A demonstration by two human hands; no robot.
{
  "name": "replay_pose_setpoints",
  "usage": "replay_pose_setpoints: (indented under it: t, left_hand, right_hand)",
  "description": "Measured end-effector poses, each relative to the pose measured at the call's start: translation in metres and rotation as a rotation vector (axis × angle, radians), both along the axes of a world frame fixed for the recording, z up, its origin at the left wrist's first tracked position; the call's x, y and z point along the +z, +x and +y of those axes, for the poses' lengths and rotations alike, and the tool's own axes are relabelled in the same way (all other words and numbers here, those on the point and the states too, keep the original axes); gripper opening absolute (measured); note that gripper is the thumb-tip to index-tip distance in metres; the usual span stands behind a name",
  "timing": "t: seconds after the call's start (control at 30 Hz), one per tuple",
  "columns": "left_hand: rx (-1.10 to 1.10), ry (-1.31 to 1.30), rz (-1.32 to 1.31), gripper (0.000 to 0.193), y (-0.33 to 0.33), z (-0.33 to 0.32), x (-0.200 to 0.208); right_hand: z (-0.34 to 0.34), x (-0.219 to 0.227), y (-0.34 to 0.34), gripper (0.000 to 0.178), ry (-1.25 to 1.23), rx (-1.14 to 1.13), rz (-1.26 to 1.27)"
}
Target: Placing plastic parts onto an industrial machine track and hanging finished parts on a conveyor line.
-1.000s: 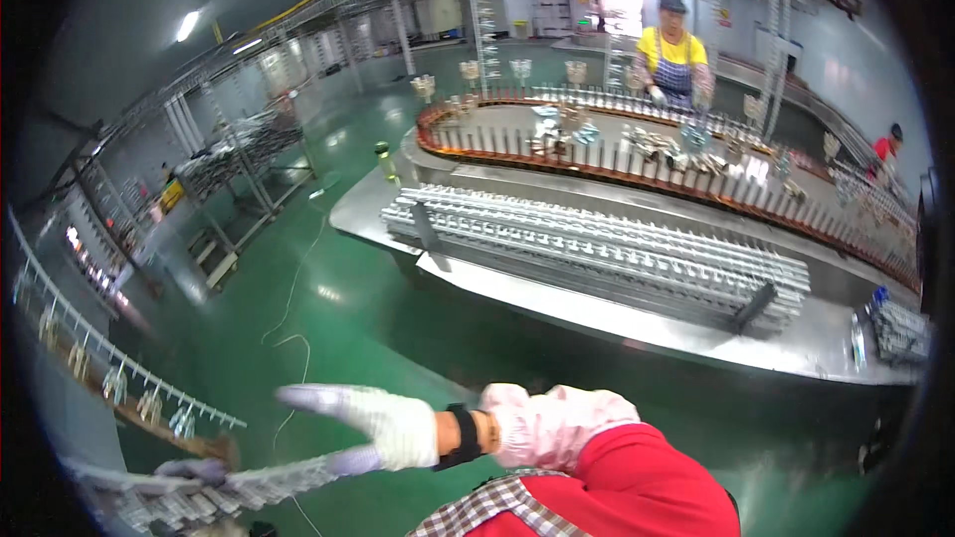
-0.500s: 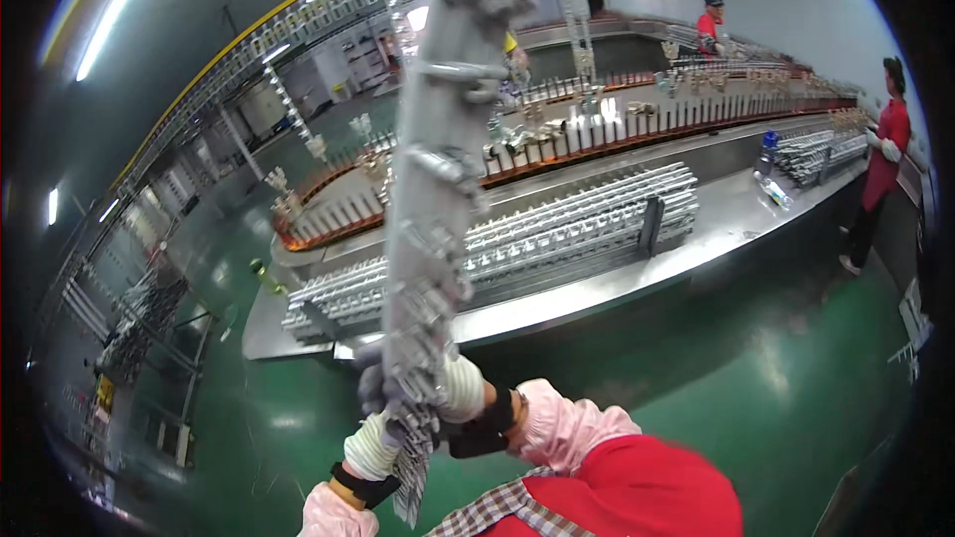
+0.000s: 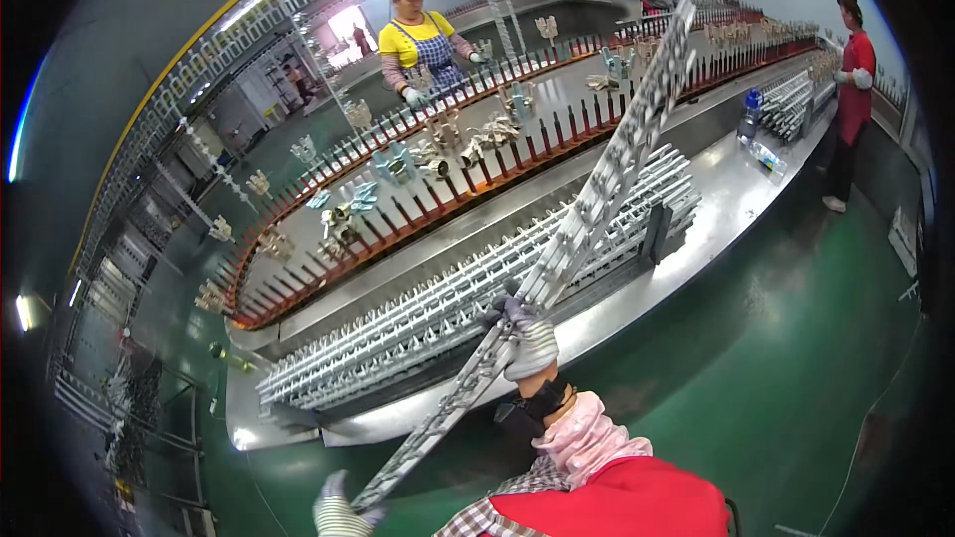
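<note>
A long grey metal rack bar, lined with short prongs, slants from the lower left up to the right in front of me. Near its middle, my right hand is closed around it, in a striped glove with grey fingers. At the bar's low end, my left hand, gloved alike, holds it loosely between a raised thumb and the fingers; the picture's lower edge cuts this hand off. Behind the bar, a stack of similar rack bars lies on a steel table between upright dark posts.
Beyond the table, a looped conveyor carries upright pins and several metal fittings. A co-worker in yellow stands behind it. Two people in red are farther right. A blue-capped bottle and more bars occupy the table's right end.
The bar has swung from nearly upright to a slant, its top moving right. My hands have spread apart, the left going down along the bar. The co-worker in yellow now shows.
</note>
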State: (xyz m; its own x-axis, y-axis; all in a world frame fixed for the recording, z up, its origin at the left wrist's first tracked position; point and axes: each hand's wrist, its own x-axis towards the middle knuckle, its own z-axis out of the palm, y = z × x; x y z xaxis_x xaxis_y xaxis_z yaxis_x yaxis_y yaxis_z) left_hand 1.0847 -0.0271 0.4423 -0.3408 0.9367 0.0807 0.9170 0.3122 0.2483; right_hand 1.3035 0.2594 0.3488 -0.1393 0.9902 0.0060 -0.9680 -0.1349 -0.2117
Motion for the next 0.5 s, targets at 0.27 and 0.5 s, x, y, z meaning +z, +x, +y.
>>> replay_pose_setpoints:
  t: [0.27,0.5]
  left_hand:
    - [0.000,-0.126,0.776,0.063,-0.080,0.099,0.016]
    - [-0.017,-0.074,0.516,0.065,-0.170,0.185,-0.023]
  right_hand:
    - [0.071,-0.031,-0.052,0.017,-0.288,-0.027,0.188]
    - [0.124,-0.067,-0.084,0.012,-0.374,0.017,0.052]
